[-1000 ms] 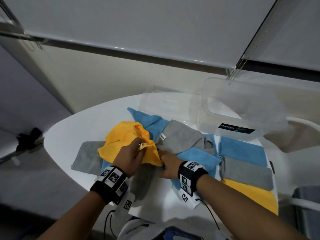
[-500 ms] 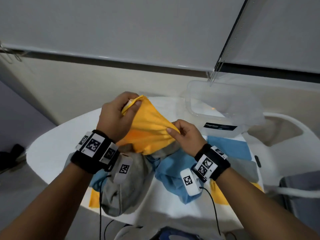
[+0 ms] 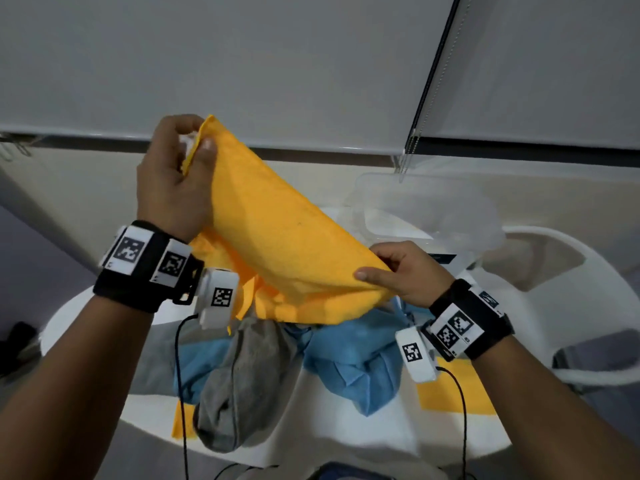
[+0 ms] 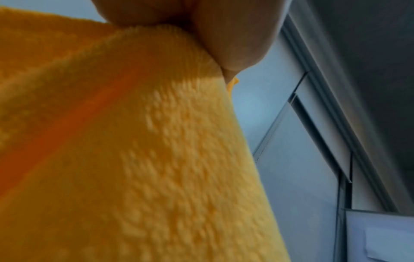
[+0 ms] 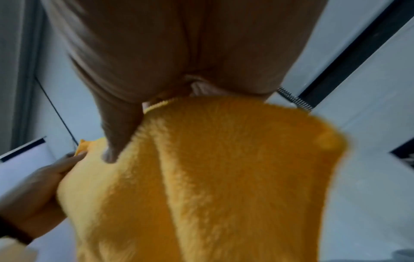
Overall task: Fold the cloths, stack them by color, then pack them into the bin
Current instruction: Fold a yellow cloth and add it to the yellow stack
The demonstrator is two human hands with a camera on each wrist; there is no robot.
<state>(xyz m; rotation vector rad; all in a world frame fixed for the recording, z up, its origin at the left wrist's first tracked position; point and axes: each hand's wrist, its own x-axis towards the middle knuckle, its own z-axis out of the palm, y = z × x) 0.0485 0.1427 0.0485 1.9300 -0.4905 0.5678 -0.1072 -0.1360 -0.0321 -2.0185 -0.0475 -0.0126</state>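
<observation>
A yellow cloth (image 3: 284, 251) hangs stretched in the air above the table, slanting from upper left to lower right. My left hand (image 3: 187, 161) pinches its top corner high up, and my right hand (image 3: 391, 271) pinches the lower right edge between thumb and fingers. In the left wrist view the yellow cloth (image 4: 139, 159) fills the frame under my fingertips (image 4: 233, 40). The right wrist view shows the yellow cloth (image 5: 224, 177) gripped by my thumb and fingers (image 5: 116, 134). The clear plastic bin (image 3: 426, 216) stands behind the cloth on the table.
Crumpled grey cloth (image 3: 239, 382) and blue cloth (image 3: 353, 362) lie on the white round table (image 3: 311, 434) below my hands. A flat yellow cloth (image 3: 450, 389) shows under my right wrist. A white chair (image 3: 561, 299) stands at the right. Roller blinds hang behind.
Both hands have lifted the yellow cloth off the pile. The left hand rose high with its corner while the right slid along the edge to the right, spreading the cloth taut.
</observation>
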